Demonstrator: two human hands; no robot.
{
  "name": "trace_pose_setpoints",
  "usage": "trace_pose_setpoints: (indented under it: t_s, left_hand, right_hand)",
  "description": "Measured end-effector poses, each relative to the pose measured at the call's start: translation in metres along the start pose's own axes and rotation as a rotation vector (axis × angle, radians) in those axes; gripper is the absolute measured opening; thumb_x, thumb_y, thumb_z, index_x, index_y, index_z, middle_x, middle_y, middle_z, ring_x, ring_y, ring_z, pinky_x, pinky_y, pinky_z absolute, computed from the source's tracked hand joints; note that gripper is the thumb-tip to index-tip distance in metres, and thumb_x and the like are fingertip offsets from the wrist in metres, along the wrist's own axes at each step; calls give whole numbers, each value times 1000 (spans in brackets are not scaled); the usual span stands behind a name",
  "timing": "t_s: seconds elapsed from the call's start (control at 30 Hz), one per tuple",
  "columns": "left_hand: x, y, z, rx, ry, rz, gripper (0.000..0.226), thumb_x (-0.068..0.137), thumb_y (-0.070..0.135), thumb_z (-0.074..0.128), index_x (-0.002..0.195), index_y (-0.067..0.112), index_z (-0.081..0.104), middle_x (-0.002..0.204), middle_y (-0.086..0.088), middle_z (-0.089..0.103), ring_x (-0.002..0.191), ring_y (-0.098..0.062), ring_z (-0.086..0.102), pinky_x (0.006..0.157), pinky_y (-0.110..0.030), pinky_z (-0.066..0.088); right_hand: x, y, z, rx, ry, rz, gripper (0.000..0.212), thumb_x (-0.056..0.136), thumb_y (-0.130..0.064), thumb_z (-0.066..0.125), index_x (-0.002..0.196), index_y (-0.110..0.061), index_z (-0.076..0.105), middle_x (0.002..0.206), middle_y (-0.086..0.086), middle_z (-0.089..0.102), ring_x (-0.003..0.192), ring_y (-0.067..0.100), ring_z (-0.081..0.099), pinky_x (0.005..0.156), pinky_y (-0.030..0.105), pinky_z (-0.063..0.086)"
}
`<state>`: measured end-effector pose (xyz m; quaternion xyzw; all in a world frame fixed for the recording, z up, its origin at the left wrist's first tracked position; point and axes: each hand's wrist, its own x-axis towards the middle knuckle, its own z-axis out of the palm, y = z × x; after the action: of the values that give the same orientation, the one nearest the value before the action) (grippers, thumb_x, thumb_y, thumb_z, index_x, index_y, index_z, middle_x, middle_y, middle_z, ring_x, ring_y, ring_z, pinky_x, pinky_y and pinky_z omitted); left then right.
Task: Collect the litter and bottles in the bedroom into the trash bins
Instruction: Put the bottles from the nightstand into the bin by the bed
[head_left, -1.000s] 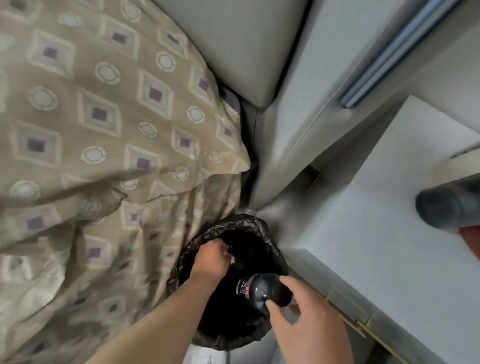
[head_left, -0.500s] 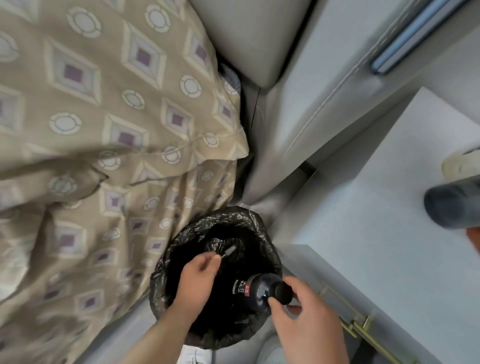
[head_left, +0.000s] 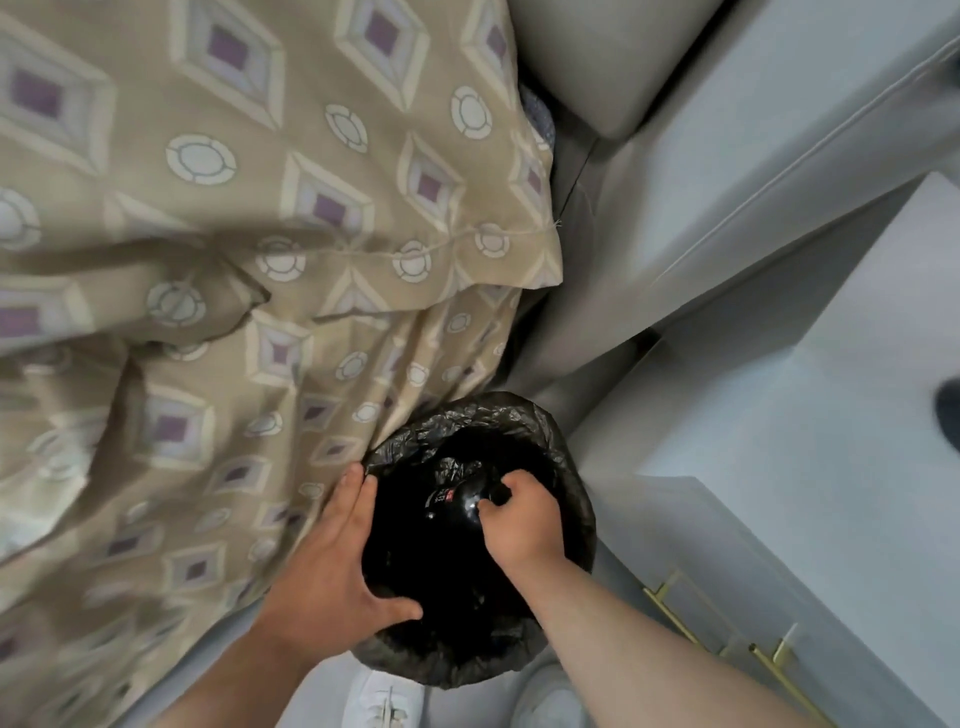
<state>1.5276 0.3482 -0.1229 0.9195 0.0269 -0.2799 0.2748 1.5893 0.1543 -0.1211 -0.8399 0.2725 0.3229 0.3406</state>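
A trash bin lined with a black plastic bag (head_left: 540, 423) stands on the floor between the bed and a white nightstand. My right hand (head_left: 519, 517) is inside the bin's mouth, fingers closed around the neck of a dark bottle (head_left: 460, 501) with a red and white label. The bottle points down into the bag. My left hand (head_left: 332, 561) rests on the bin's left rim, fingers spread along the bag's edge and thumb hooked over the near rim.
A beige patterned bedspread (head_left: 234, 260) hangs down at the left, touching the bin. A white nightstand (head_left: 805, 441) with gold drawer handles (head_left: 691, 618) stands at the right. A padded headboard (head_left: 597, 57) is behind. My white shoes (head_left: 384, 701) are just below the bin.
My right hand has carried the bottle from the bin's right rim into the middle of the bag. My left hand has come out of the bin and settled on its left rim.
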Motion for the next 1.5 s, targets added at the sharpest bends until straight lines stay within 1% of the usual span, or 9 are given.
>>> trace_pose_setpoints:
  t_s: [0.2, 0.37, 0.53, 0.67, 0.87, 0.97, 1.17, 1.37, 1.5]
  left_hand:
    - [-3, 0, -2, 1, -19, 10, 134, 57, 72, 71, 133, 37, -35, 137, 27, -47, 133, 6, -30, 115, -21, 2]
    - [-5, 0, -6, -43, -20, 15, 130, 60, 70, 69, 137, 36, -30, 142, 25, -43, 135, 7, -25, 116, -21, 3]
    - [-27, 24, -29, -89, 60, 123, 96, 71, 76, 33, 149, 34, -4, 155, 15, -20, 146, -5, -14, 117, -26, 0]
    - [-59, 89, -75, -184, 135, 291, 81, 80, 59, 45, 151, 28, 19, 160, 10, 5, 148, -4, 1, 117, -28, 11]
    - [-85, 250, -147, -364, 201, 523, 85, 74, 60, 54, 148, 39, 19, 160, 18, 9, 146, 0, 11, 111, -17, 21]
    - [-95, 336, -177, -379, 185, 685, 87, 75, 57, 56, 149, 37, 16, 159, 20, 9, 147, -5, 11, 112, -11, 15]
    - [-100, 462, -185, -250, 12, 741, 93, 67, 67, 53, 139, 55, -3, 149, 39, -11, 142, 12, -7, 112, -13, 8]
    - [-81, 518, -167, -145, -76, 523, 100, 79, 43, 71, 152, 28, 5, 159, 17, 1, 142, 6, -6, 114, -23, 7]
    - [-67, 525, -158, 15, -96, 416, 75, 88, 27, 62, 149, 20, 20, 160, 5, 10, 147, -12, 7, 113, -32, 22]
  right_hand:
    - [31, 3, 24, 158, 6, 134, 44, 89, -10, 60, 132, -14, 51, 130, 10, 58, 118, 25, 55, 99, 26, 40]
    - [24, -11, 15, 399, -40, 113, 55, 89, -22, 63, 140, -19, 43, 139, 6, 51, 125, 23, 51, 100, 28, 39]
    - [-36, -29, -28, 423, -215, -11, 46, 89, -34, 60, 132, -19, 53, 133, 0, 55, 118, 13, 52, 102, 31, 41]
    - [-115, -43, -94, 490, -206, -76, 33, 77, -43, 62, 109, -37, 61, 118, -13, 63, 112, 3, 57, 101, 34, 47]
    - [-229, -27, -240, 560, 182, -187, 14, 80, -35, 64, 93, -40, 67, 110, -17, 66, 96, -5, 62, 85, 15, 48]
    - [-283, -6, -300, 404, 520, -330, 34, 69, -43, 59, 103, -47, 59, 124, -30, 55, 106, -1, 59, 85, 12, 47]
    - [-349, 29, -387, 274, 1041, -479, 35, 74, -33, 60, 109, -30, 61, 124, -11, 62, 109, 2, 59, 93, 3, 35]
    - [-349, 64, -416, 270, 1121, -428, 54, 76, -40, 60, 128, -29, 49, 141, -5, 50, 129, 6, 47, 100, 8, 36]
    - [-338, 78, -413, 312, 1032, -320, 62, 76, -48, 58, 135, -37, 39, 148, -15, 37, 139, 5, 34, 105, 18, 36]
